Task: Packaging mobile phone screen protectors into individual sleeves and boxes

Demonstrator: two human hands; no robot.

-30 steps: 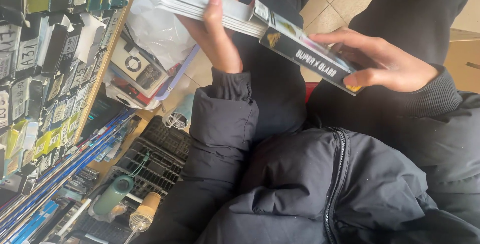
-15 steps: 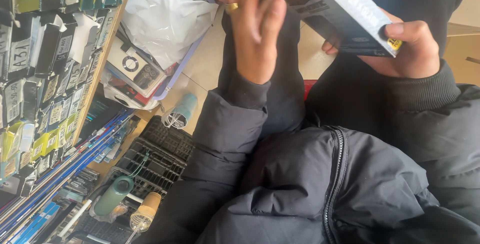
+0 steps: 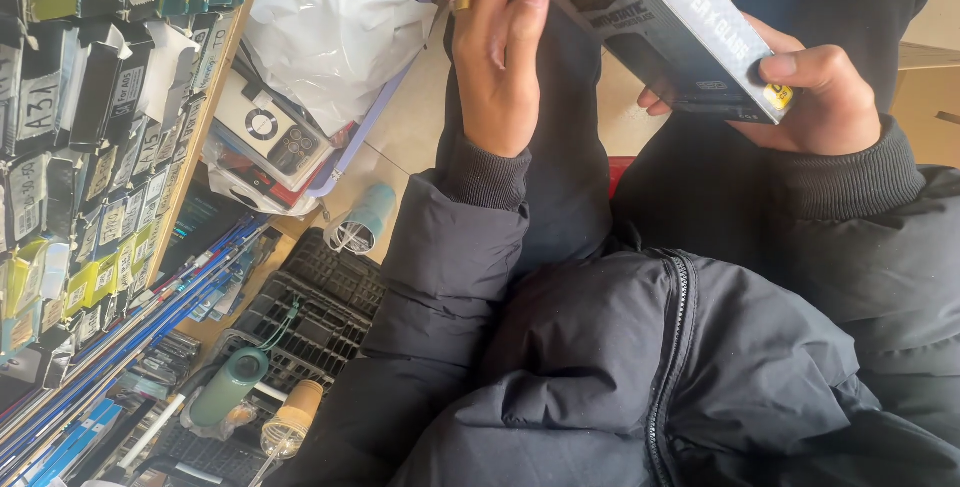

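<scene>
A: Start with your hands. What does your right hand (image 3: 815,97) have?

B: It pinches the flat grey box (image 3: 670,22) at its lower corner, thumb on the printed face and the other fingers tucked beneath. That grip tilts the face up toward your eyes, so it looks held for reading.

A: And your left hand (image 3: 500,57)?

B: It is at nine o'clock from the box, fingers loosely curled and pointing up, a ring near the top. Its fingertips come close to the box's left end and seem to steady it, but I can't tell whether they actually touch.

A: Where does the box sit overall?

B: At twelve to one o'clock in your view, raised above your lap and your dark padded jacket (image 3: 640,367).

A: Farther out?

B: At ten o'clock a white plastic bag (image 3: 330,42) rests on a tray of packaged goods. Along nine o'clock runs a shelf of small labelled boxes (image 3: 90,107), packed edge-on so their labels show. At seven o'clock a green flask (image 3: 228,387) lies on a black crate (image 3: 320,297), near a teal cylinder (image 3: 368,217).
</scene>
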